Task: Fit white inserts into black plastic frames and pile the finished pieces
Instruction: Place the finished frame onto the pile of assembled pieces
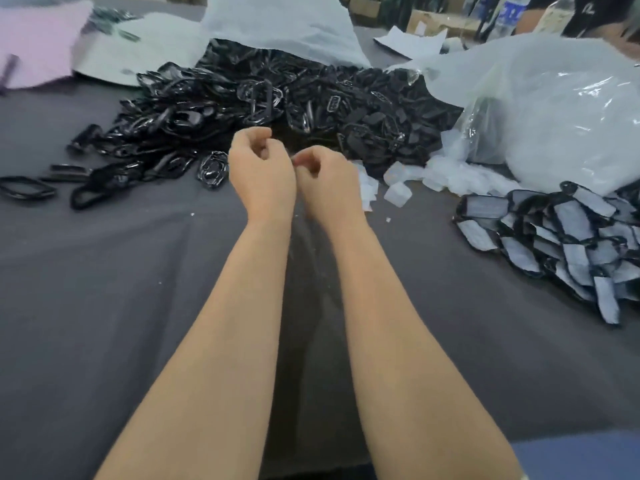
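A big heap of black plastic frames [277, 98] lies at the back middle of the dark table cloth [104, 271]. Small translucent white inserts [398, 192] are scattered to its right. Finished pieces [571, 237], black frames filled with white, are piled at the right edge. My left hand [259, 171] hovers in front of the heap with its fingers curled, and nothing shows in it. Close beside it, my right hand [325, 181] is curled too, with a pale sliver, apparently a white insert [295, 162], pinched at its fingertips. Both palms face away, so most of the grip is hidden.
A bulging clear plastic bag [554, 98] sits at the back right. A white bag [284, 22] overhangs the heap, and a pink sheet [38, 39] lies back left. Loose frames [27, 190] lie at the left. Another person [540, 15] is at the far right.
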`<move>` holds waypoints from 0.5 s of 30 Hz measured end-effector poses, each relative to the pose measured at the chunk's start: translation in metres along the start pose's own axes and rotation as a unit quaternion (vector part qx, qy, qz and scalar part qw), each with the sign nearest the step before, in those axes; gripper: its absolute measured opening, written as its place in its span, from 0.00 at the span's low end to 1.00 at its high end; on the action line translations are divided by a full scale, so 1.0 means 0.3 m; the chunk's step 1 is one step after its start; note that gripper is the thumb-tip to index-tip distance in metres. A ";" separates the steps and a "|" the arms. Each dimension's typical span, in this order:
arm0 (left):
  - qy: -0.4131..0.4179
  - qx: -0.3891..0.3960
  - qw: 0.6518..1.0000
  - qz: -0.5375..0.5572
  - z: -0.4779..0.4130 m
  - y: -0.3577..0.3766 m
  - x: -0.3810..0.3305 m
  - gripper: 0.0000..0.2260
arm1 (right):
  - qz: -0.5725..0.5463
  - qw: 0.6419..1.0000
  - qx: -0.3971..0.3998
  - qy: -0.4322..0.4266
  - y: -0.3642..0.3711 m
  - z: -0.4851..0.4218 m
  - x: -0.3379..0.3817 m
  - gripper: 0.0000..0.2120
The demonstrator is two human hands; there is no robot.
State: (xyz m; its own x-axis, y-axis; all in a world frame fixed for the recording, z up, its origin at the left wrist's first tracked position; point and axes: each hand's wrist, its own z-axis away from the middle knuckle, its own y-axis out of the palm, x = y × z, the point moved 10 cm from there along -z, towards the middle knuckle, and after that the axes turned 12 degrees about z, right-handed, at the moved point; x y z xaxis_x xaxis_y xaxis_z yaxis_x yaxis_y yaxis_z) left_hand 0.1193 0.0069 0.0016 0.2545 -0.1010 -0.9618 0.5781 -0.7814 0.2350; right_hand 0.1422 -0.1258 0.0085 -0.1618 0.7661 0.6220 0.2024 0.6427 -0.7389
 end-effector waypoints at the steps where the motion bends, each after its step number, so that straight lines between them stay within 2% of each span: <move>1: -0.005 -0.034 0.999 -0.001 -0.028 -0.062 0.000 0.09 | 0.007 0.999 0.027 -0.025 0.059 -0.002 0.052 0.11; 3: -0.026 -0.094 0.995 -0.009 -0.077 -0.171 0.015 0.11 | 0.026 0.993 0.079 -0.078 0.170 0.008 0.140 0.13; 5: -0.063 -0.112 0.991 -0.040 -0.111 -0.237 0.044 0.13 | 0.060 0.984 0.124 -0.114 0.263 0.024 0.197 0.14; 8: -0.132 -0.071 0.986 -0.074 -0.143 -0.248 0.102 0.17 | 0.154 0.967 0.147 -0.140 0.346 0.024 0.237 0.15; 10: -0.154 -0.054 0.984 -0.068 -0.148 -0.246 0.114 0.16 | 0.168 0.966 0.145 -0.131 0.365 0.015 0.246 0.14; 11: -0.164 -0.054 0.984 -0.049 -0.145 -0.245 0.118 0.14 | 0.131 0.976 0.137 -0.111 0.358 0.010 0.238 0.14; 13: -0.170 -0.061 0.983 -0.031 -0.144 -0.251 0.124 0.12 | -0.013 0.995 0.091 -0.039 0.312 -0.002 0.208 0.13; 15: -0.165 -0.055 0.984 -0.023 -0.136 -0.241 0.123 0.11 | -0.105 0.994 0.042 0.011 0.257 -0.008 0.170 0.11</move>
State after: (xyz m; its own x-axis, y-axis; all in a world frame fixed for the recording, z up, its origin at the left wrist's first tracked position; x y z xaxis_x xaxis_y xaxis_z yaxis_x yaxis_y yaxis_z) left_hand 0.1185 0.0849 -0.0452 -0.0295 -0.2764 -0.9606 0.6682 -0.7202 0.1867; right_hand 0.1517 -0.0372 -0.0163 -0.1708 0.6161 0.7689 0.0858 0.7867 -0.6113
